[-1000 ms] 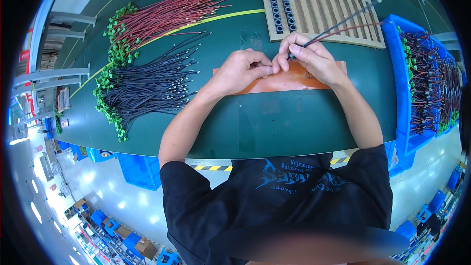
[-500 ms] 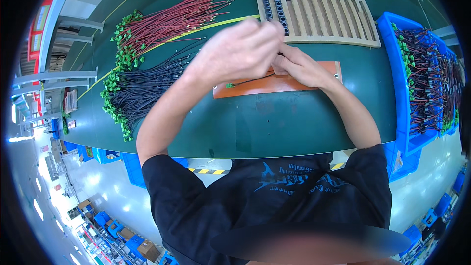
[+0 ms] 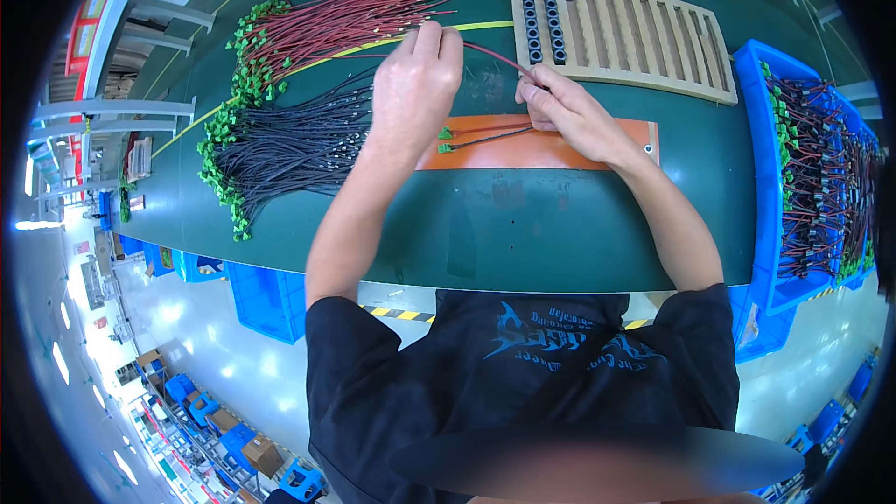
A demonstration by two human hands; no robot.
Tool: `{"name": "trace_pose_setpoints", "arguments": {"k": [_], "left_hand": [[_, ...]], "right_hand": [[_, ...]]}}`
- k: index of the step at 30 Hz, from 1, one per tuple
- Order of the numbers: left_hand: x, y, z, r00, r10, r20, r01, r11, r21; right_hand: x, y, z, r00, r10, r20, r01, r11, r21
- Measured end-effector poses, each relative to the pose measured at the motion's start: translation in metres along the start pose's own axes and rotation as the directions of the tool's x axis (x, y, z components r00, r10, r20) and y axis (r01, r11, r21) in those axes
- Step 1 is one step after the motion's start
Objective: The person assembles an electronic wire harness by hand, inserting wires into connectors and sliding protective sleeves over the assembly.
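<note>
My left hand (image 3: 418, 79) is closed, its fingertips pinching a red wire (image 3: 495, 54) beside the loose ends of the red wire bundle (image 3: 350, 14). That wire arcs across to my right hand (image 3: 569, 110), whose thumb and fingers are closed on it. Below, an orange board (image 3: 560, 153) lies flat on the table. On its left part rest two green connectors (image 3: 445, 140), with a red and a black wire (image 3: 490, 138) running toward my right hand. What lies inside the right hand's fingers is hidden. A black wire bundle (image 3: 289, 151) with green connectors sits left of my left wrist.
A grooved tan tray (image 3: 644, 42) stands at the back right, with small black cylindrical parts (image 3: 532, 23) in its left grooves. On the right, a blue bin (image 3: 763, 177) holds many red and black wire assemblies. The green table (image 3: 560, 243) has its front edge close to my body.
My hands have moved apart, the left one leftward and the right one slightly down. A red wire now stretches between them, and two green connectors show on the orange board.
</note>
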State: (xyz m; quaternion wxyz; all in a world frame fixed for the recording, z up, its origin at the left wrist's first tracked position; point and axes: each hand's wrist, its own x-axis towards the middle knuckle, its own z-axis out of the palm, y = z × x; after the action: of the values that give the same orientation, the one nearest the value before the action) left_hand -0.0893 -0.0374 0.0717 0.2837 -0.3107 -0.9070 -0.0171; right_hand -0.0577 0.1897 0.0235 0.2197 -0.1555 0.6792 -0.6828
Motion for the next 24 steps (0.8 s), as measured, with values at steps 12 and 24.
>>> {"name": "trace_pose_setpoints", "arguments": {"k": [12, 24], "left_hand": [[-0.041, 0.083, 0.055, 0.678, -0.630, 0.378, 0.220, -0.317, -0.923], [-0.041, 0.082, 0.061, 0.688, -0.610, 0.393, 0.110, -0.448, -0.887]], "right_hand": [[0.002, -0.003, 0.004, 0.992, 0.042, -0.121, -0.034, 0.997, 0.069], [0.004, -0.003, -0.006, 0.986, 0.094, -0.138, -0.133, 0.941, -0.312]]}}
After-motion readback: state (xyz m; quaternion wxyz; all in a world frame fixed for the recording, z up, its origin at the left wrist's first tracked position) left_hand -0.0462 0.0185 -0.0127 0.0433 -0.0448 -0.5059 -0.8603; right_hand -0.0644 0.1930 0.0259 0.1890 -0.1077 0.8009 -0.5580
